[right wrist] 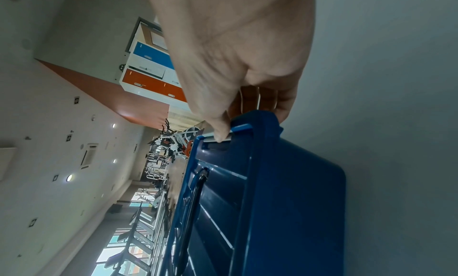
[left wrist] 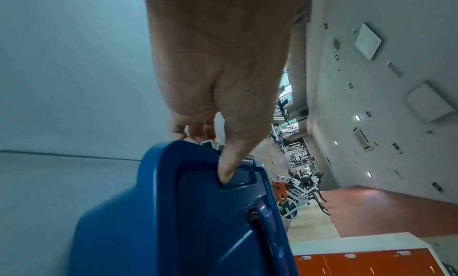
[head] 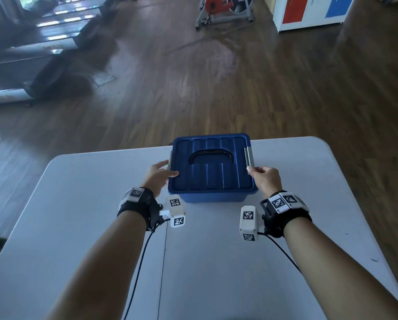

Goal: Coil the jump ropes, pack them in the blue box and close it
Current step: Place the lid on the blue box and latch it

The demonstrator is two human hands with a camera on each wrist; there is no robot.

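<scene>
The blue box (head: 213,197) sits on the gray table (head: 78,204), near the far edge, with its lid (head: 211,172) on top. The black handle (head: 211,155) lies flat in the lid. The left hand (head: 157,175) holds the box's left side: the thumb rests on the lid and the fingers curl around the gray clip (head: 170,160) there. The right hand (head: 266,179) holds the right side, thumb on the other gray clip (head: 248,158), fingers curled under the rim.
</scene>
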